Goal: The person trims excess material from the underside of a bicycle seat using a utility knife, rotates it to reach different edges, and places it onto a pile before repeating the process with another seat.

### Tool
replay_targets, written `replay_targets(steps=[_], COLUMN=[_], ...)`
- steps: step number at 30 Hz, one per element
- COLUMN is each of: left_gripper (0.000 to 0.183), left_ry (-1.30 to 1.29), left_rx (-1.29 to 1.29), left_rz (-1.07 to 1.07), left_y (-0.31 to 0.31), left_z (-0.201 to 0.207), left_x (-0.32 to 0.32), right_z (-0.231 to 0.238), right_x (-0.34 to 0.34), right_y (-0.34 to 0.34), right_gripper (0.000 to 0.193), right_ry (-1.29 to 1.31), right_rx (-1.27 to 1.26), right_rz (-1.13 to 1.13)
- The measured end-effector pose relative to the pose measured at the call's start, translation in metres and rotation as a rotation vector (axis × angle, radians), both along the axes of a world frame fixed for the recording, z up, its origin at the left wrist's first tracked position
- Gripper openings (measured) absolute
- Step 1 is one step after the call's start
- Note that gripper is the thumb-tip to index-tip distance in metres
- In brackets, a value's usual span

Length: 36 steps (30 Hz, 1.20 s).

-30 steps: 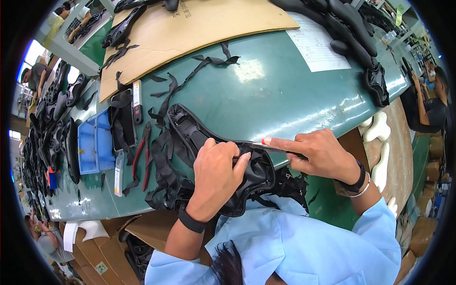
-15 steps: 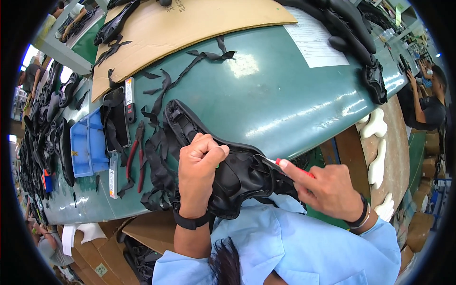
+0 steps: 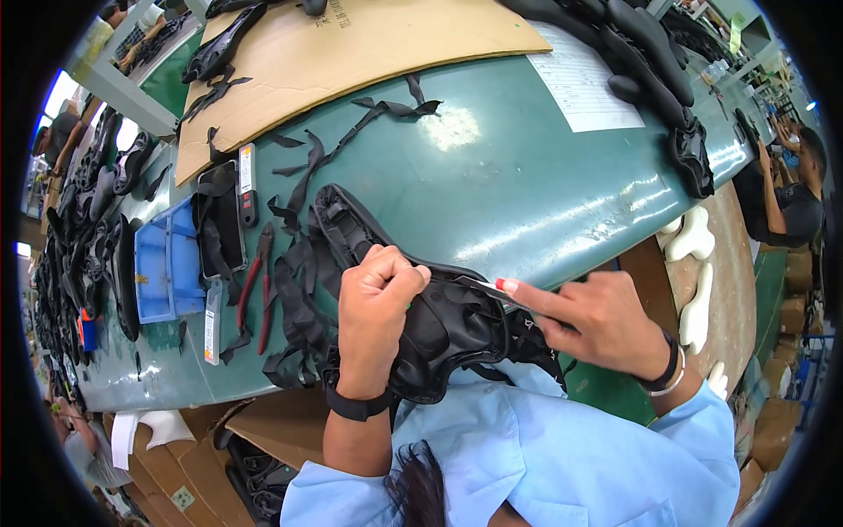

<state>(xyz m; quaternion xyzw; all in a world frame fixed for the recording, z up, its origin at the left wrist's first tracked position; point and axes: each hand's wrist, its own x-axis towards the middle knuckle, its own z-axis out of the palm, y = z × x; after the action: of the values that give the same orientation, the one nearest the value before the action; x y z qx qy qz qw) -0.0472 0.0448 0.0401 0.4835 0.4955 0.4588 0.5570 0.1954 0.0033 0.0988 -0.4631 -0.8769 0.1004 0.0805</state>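
Note:
A black bicycle saddle lies with its hollow underside up over the near table edge, against my blue shirt, its narrow nose pointing up and left. My left hand is closed in a fist on the saddle's rim, by the middle. Pinched between its fingers may be a bit of the cover, mostly hidden. A knife with a red handle is gripped in my right hand, index finger stretched along it. Its thin blade reaches the rim just right of my left fist.
Dark offcut strips lie left of the saddle, beside red-handled pliers, a blue bin and a black tray. Cardboard and a paper sheet lie at the back. White foam pieces are at right; co-workers stand beyond.
My right hand has moved left and slightly up, bringing the knife along the rim closer to my left fist. The left hand keeps its hold; the whole view has shifted slightly.

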Motion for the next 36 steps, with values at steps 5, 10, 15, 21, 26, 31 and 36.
replay_targets(steps=[5, 10, 15, 21, 26, 31, 36], left_gripper=[0.028, 0.025, 0.026, 0.031, 0.033, 0.022, 0.022], left_ry=[-0.255, 0.077, 0.104, -0.132, -0.397, -0.584, 0.486], left_rx=[-0.07, 0.066, 0.08, -0.069, -0.097, -0.049, 0.332], left_rz=[0.106, -0.05, -0.069, 0.086, 0.158, 0.217, 0.037], left_y=[0.0, -0.003, -0.003, -0.003, -0.003, -0.008, -0.011], left_z=[0.002, 0.0, 0.0, 0.005, 0.001, 0.002, 0.017], left_x=[-0.003, -0.006, -0.002, 0.001, -0.006, 0.003, 0.008], right_z=[0.008, 0.006, 0.008, 0.01, 0.006, -0.004, -0.016], right_x=[-0.01, 0.006, -0.004, -0.003, -0.016, -0.02, -0.01], right_y=[-0.041, -0.018, 0.013, -0.002, -0.05, -0.048, -0.015], right_gripper=[0.065, 0.057, 0.058, 0.061, 0.068, 0.069, 0.062], right_ry=[-0.114, 0.19, 0.046, 0.017, -0.139, -0.108, -0.096], right_rx=[0.092, -0.025, -0.015, 0.035, 0.092, 0.162, 0.243], right_rz=[-0.139, -0.165, -0.011, 0.021, -0.148, -0.229, -0.126])
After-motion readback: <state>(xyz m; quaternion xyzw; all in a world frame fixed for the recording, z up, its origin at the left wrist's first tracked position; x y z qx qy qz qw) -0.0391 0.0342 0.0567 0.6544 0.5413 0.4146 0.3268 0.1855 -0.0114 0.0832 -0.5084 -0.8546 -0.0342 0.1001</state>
